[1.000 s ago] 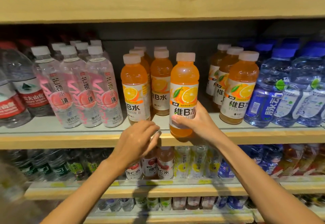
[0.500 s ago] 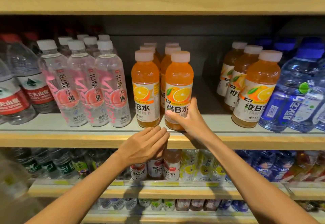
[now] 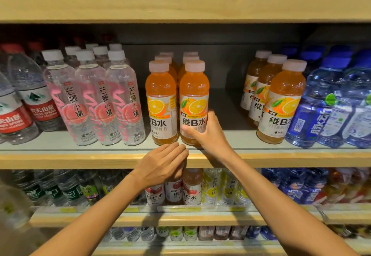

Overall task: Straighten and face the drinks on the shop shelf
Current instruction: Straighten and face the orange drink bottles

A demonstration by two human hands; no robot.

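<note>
Gripping front orange bottle low on label, your right hand wraps it; bottle upright, label forward, at middle shelf front, neighbour bottle just beside at 9 o'clock. Your left hand flat, released, at 6 o'clock. Judged outstanding: gap, skewed orange row at 3 o'clock.

Light is warm and even, coming from above; shelf fronts bright. Back panel sits in deep shadow. Soft shadow patches on lower shelf edge. Small glare spots on front orange bottle. Centre labels sharp. Fisheye bowing toward edges; lower-right bottles and bottom-left corner smeared, out of focus.
</note>
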